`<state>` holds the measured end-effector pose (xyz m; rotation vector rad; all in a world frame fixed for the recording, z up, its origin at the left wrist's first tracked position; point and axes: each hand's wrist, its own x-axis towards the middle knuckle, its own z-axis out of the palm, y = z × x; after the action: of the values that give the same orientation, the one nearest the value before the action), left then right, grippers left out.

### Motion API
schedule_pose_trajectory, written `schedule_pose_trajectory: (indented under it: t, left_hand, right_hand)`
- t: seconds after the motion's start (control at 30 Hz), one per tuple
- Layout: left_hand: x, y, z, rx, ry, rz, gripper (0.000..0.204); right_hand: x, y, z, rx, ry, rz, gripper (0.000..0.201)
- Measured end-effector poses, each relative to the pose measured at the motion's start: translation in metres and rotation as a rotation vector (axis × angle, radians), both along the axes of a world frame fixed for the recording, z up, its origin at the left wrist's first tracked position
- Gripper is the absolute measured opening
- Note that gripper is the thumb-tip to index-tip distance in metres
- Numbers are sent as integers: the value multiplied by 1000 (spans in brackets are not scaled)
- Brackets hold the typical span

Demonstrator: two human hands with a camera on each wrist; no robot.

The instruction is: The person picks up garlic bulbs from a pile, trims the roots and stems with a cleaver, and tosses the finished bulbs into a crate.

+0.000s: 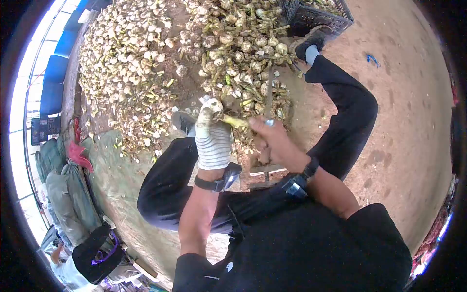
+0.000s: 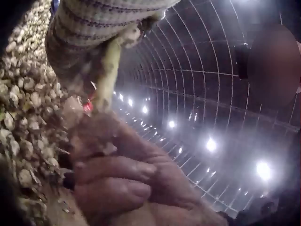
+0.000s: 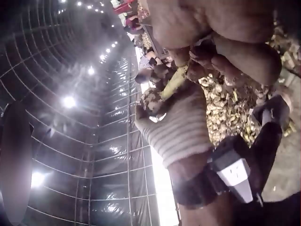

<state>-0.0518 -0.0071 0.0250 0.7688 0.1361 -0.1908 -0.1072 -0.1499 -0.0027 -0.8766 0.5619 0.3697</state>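
Note:
My left hand [image 1: 213, 141], in a white glove with dark stripes, holds a garlic bulb [image 1: 214, 104] over the heap. From the bulb a thick yellow-green stem [image 1: 235, 121] points toward my bare right hand [image 1: 276, 142]. The right hand's fingers are curled, and its thumb and fingers pinch the stem's far end, as the left wrist view shows close up. A small shiny spot shows by the right thumb. In the right wrist view the soil-covered bulb [image 3: 153, 101] sits at the gloved fingers, with the stem [image 3: 176, 84] slanting up to the right hand [image 3: 211, 28].
Heaps of garlic [image 1: 131, 63] spread ahead, with stem scraps around. A dark narrow strip [image 1: 270, 90] stands upright beyond the right hand. A black crate [image 1: 323, 18] sits at the far right, near one shoe. Sacks [image 1: 70, 199] and another person [image 1: 82, 258] are at the left.

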Motion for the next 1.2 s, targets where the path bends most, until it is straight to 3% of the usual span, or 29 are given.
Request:
schedule_pose_trajectory:
  t: [0.07, 0.13, 0.23, 0.33, 0.4, 0.43, 0.5, 0.53, 0.57, 0.6, 0.63, 0.7, 0.73, 0.77, 0.8, 0.83, 0.87, 0.9, 0.97, 1.03, 1.1, 1.13, 1.2]
  left_hand:
    - [4, 24, -29, 102, 31, -69, 36]
    - [6, 27, -24, 353, 73, -230, 37]
    - [6, 24, -21, 473, 125, -300, 39]
    - [9, 25, -44, 406, 123, -188, 39]
    - [12, 26, -57, 378, 142, -178, 37]
    - [12, 25, -61, 380, 158, -157, 35]
    - [13, 21, -63, 379, 177, -148, 34]
    - [13, 20, -59, 379, 213, -117, 30]
    - [15, 21, -56, 381, 247, -87, 26]
    - [40, 58, -83, 358, 28, -91, 18]
    - [49, 40, -10, 40, 244, -70, 17]
    - [82, 65, 47, -404, -258, 26, 46]
    - [101, 85, 51, -574, -290, 92, 61]
    - [109, 57, 78, -30, -150, 568, 61]
    - [137, 119, 4, -32, -161, 570, 61]
    - [192, 159, -76, 470, -304, 201, 52]
    - [173, 81, -44, 732, 249, 256, 45]
    - [164, 60, -87, 807, 227, 371, 38]
    - [159, 50, -181, 1447, 16, -46, 55]
    - [152, 39, -232, 1508, 253, -342, 49]
    - [141, 43, -305, 1610, 174, -210, 45]
    - [127, 35, -284, 1418, 241, -288, 41]
    - [110, 30, -272, 1058, 361, -235, 29]
  right_hand:
    - [7, -11, -3, -100, -72, -50, 27]
    - [14, -29, -5, -192, -91, -2, 27]
    - [17, -40, -16, -331, -173, 21, 29]
    - [13, -41, -21, -447, -42, -97, 30]
    - [1, -42, -16, -474, 24, 105, 32]
    - [-2, -38, -14, -471, 33, 99, 32]
    - [-4, -27, -9, -166, 27, 394, 33]
    - [-10, -26, -21, -163, 35, 389, 33]
    - [-17, -23, -43, -74, 50, 512, 33]
    - [-22, -21, -58, 16, 63, 636, 33]
    - [-26, -22, -63, 20, 66, 637, 33]
    - [-35, -22, -71, -125, 222, 472, 29]
    - [-33, -25, -76, -110, 264, 420, 31]
    - [-25, -26, -68, -109, 256, 428, 31]
    - [-15, -31, -54, -142, 229, 328, 29]
    - [-8, -34, -47, -173, 208, 223, 27]
    - [-6, -35, -50, -172, 213, 215, 27]
    - [-6, -36, -55, -151, 254, 175, 27]
    - [-4, -42, -68, -121, 330, 84, 25]
    - [-13, -44, -81, -140, 297, 89, 26]
    - [-17, -44, -87, -169, 351, 122, 25]
    - [-17, -45, -87, -181, 339, 135, 26]
    - [-14, -43, -92, -233, 287, 143, 27]
